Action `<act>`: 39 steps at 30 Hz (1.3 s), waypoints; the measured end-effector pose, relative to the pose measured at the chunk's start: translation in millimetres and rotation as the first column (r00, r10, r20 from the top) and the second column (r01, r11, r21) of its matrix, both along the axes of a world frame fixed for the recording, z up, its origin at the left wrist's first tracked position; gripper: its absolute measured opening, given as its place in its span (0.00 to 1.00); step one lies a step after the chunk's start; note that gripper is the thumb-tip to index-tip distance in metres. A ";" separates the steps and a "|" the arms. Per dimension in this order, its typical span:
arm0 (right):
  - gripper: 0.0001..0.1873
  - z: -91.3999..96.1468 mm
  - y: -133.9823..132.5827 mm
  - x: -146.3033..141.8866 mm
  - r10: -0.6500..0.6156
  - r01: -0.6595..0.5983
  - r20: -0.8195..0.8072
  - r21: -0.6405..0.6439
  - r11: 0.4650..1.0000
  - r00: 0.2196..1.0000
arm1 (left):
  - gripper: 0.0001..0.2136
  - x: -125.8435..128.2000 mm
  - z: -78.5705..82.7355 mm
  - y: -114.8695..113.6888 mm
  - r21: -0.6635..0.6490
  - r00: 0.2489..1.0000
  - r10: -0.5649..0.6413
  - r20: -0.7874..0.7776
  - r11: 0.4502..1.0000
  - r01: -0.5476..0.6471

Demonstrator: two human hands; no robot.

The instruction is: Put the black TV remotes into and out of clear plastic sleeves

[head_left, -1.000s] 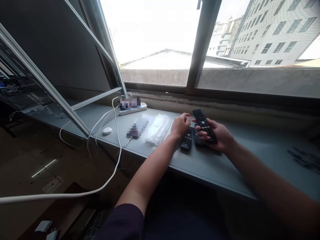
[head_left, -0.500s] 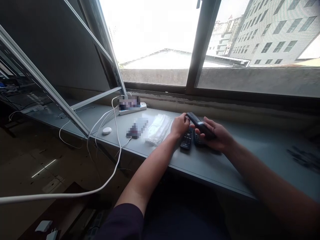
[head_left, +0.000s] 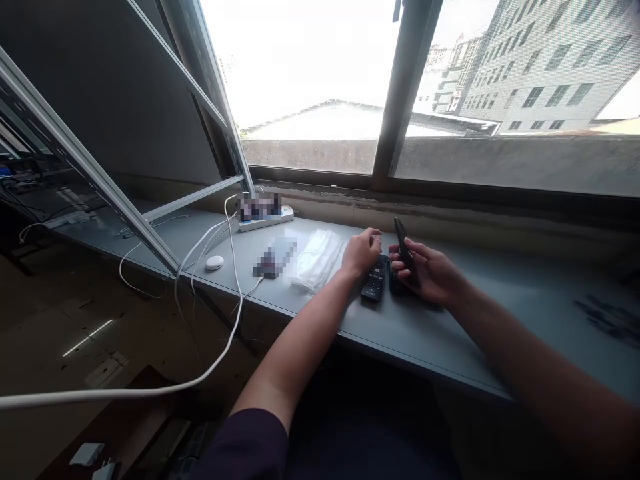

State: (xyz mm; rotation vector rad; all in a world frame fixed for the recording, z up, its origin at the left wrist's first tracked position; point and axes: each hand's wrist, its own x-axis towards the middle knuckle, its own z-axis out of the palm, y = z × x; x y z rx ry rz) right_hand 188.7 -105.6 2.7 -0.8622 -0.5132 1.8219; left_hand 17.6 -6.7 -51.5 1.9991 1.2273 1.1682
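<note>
My right hand [head_left: 429,273] grips a black remote control [head_left: 401,241], turned on its edge so only its thin side shows. My left hand [head_left: 361,252] hovers just left of it with fingers curled, thumb and fingertips near the remote's top end; whether it pinches anything I cannot make out. Two more black remotes lie flat on the grey ledge [head_left: 500,313] under my hands: one [head_left: 375,279] below my left hand, the other [head_left: 395,281] mostly hidden under my right hand.
A clear plastic bag [head_left: 317,257] lies left of my hands. Further left are a blurred small item [head_left: 273,258], a white round puck [head_left: 214,262], a power strip [head_left: 265,215] and white cables [head_left: 205,313]. A slanted metal frame [head_left: 100,180] crosses the left; the window is behind.
The remote in my right hand has rolled from buttons-up to standing on its edge. My left hand stays by its top end. The two remotes on the ledge have not moved.
</note>
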 end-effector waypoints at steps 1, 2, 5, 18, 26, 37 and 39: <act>0.13 -0.5 0.6 0.2 -0.001 0.001 0.015 0.001 1.000 1.000 | 0.13 -0.1 0.5 -0.2 0.000 1.000 0.005 -0.009 1.000 -0.005; 0.13 -1.0 1.2 0.4 -0.001 0.000 0.027 0.006 1.000 1.000 | 0.13 -0.2 0.9 -0.5 0.001 1.000 0.013 -0.016 1.000 -0.013; 0.17 -1.9 2.0 0.6 0.003 -0.004 0.024 0.041 0.999 1.000 | 0.13 -0.2 1.1 -0.6 0.011 0.999 0.025 -0.025 1.000 -0.025; 0.14 -0.7 -1.5 1.0 0.068 -0.065 -0.114 0.028 0.997 0.991 | 0.14 1.2 -2.3 0.9 0.011 1.000 0.008 -0.028 1.000 -0.007; 0.12 -0.4 -0.1 -2.1 0.025 -0.025 0.002 0.047 0.999 1.000 | 0.12 -0.3 1.6 -1.6 0.014 0.996 0.028 -0.080 1.000 -0.027; 0.15 2.5 -4.8 -6.4 0.049 -0.046 -0.039 0.088 0.995 0.998 | 0.13 0.8 -1.6 0.0 0.018 0.999 0.008 -0.044 1.000 -0.008; 0.16 1.9 -3.8 -6.3 0.013 -0.009 -0.042 0.092 0.996 0.999 | 0.13 1.1 -1.4 -0.3 0.009 0.999 0.010 -0.049 1.000 -0.009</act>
